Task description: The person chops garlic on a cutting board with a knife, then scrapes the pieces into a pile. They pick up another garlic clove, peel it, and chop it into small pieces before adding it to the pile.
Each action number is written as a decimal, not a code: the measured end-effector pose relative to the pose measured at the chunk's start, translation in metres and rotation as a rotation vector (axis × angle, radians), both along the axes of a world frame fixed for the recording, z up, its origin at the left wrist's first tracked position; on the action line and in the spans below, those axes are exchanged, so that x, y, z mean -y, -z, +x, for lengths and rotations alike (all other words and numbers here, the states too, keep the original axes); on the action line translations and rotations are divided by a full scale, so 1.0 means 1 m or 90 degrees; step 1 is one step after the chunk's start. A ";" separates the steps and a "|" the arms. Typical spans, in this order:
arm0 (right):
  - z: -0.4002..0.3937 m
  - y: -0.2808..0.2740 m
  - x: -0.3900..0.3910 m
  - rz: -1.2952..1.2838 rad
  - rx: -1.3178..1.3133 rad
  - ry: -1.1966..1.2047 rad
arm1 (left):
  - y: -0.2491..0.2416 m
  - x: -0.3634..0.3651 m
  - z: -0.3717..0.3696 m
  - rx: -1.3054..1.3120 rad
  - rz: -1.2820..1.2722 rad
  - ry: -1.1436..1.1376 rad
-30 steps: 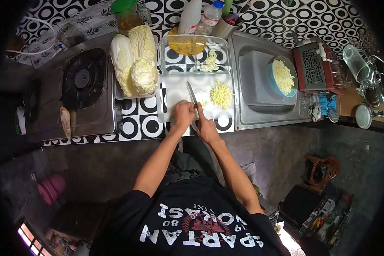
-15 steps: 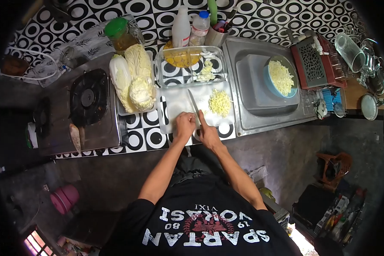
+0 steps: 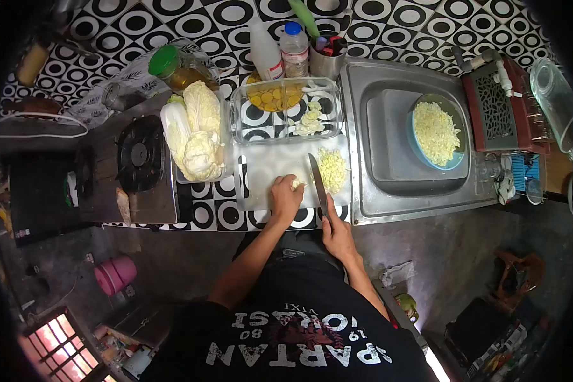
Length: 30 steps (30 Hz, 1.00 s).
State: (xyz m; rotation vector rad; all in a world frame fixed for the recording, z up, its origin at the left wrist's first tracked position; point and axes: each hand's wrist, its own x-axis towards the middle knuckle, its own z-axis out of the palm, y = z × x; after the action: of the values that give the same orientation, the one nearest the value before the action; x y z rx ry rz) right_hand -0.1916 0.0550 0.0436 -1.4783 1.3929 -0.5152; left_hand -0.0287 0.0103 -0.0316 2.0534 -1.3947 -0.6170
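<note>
My right hand [image 3: 339, 238] grips a kitchen knife [image 3: 317, 180] by its handle, blade pointing away over the white cutting board [image 3: 260, 167]. Under the curled fingers of my left hand [image 3: 287, 196], a small pale vegetable piece [image 3: 297, 183] is pinched against the board. Finely chopped pale-yellow bits [image 3: 333, 169] lie heaped at the board's right side, right beside the blade. Behind the board stands a divided glass container [image 3: 239, 121], with pale pieces [image 3: 310, 120] in its right compartment. Yellow-orange slices [image 3: 268, 99] show at its back left.
Napa cabbages [image 3: 197, 137] lie in a tray at left, beside a gas stove [image 3: 140, 153]. To the right, a bowl of chopped vegetable [image 3: 436, 134] stands in the steel sink [image 3: 388, 207]. Bottles [image 3: 294, 49] and a utensil cup [image 3: 327, 63] line the back.
The knife has moved right and toward me, away from my left hand and closer to the chopped heap. A pale piece now shows at my left fingertips. The view has shifted.
</note>
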 end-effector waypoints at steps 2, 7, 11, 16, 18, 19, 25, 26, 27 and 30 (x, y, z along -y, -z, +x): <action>-0.003 0.008 0.000 0.017 0.015 -0.027 | -0.001 -0.004 -0.003 -0.044 -0.014 0.027; -0.013 0.015 0.005 0.030 -0.010 -0.082 | 0.002 0.003 0.014 -0.044 -0.057 0.168; -0.018 0.016 0.009 0.021 -0.044 -0.098 | 0.000 0.016 0.031 -0.052 -0.138 0.337; -0.006 0.012 0.008 0.010 -0.072 -0.101 | -0.007 0.012 0.032 -0.166 -0.016 0.251; -0.003 0.012 0.004 -0.015 -0.076 -0.109 | -0.011 0.006 0.031 -0.153 -0.045 0.241; 0.000 0.013 0.001 -0.014 -0.083 -0.104 | -0.013 0.006 0.030 -0.133 -0.078 0.220; 0.010 0.015 -0.002 -0.034 -0.120 -0.110 | 0.016 0.007 0.033 -0.126 -0.068 0.218; 0.012 0.012 -0.002 -0.023 -0.134 -0.120 | 0.020 0.006 0.034 -0.131 -0.067 0.218; 0.013 0.010 -0.001 -0.014 -0.147 -0.131 | 0.015 0.007 0.034 -0.127 -0.065 0.214; 0.015 0.016 -0.003 -0.048 -0.152 -0.143 | -0.002 0.009 0.032 -0.135 -0.058 0.183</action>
State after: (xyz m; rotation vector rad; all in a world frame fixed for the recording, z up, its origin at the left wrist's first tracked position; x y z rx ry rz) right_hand -0.1769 0.0580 0.0276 -1.7779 1.3778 -0.2569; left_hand 0.0034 0.0010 -0.0298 1.6764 -1.5700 -0.8473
